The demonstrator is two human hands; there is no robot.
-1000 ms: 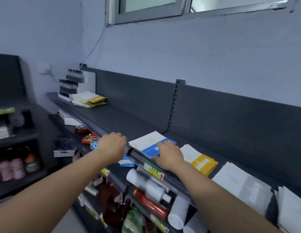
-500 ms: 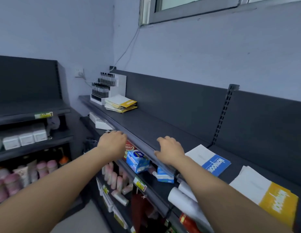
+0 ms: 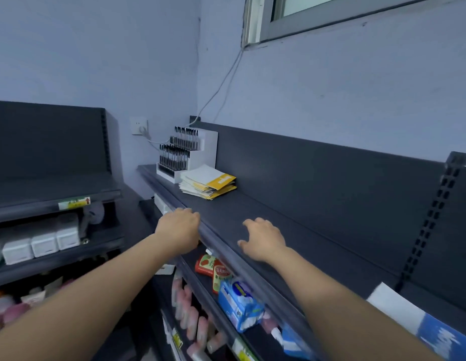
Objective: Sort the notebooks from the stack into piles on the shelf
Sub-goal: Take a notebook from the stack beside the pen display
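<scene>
Well beyond my reach, the yellow-and-white paper notebook stack (image 3: 208, 185) lies on the dark grey metal shelf (image 3: 292, 214); my right hand (image 3: 263, 239) rests spread and empty, my left hand (image 3: 178, 230) curled on nothing.

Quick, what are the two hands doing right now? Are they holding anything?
Left hand: closed, fingers curled under, nothing seen in it.
Right hand: open, fingers spread on the top shelf, holding nothing.

No text readable — white lettering on yellow notebook (image 3: 222, 180), red packet (image 3: 206, 264) blurred.
</scene>
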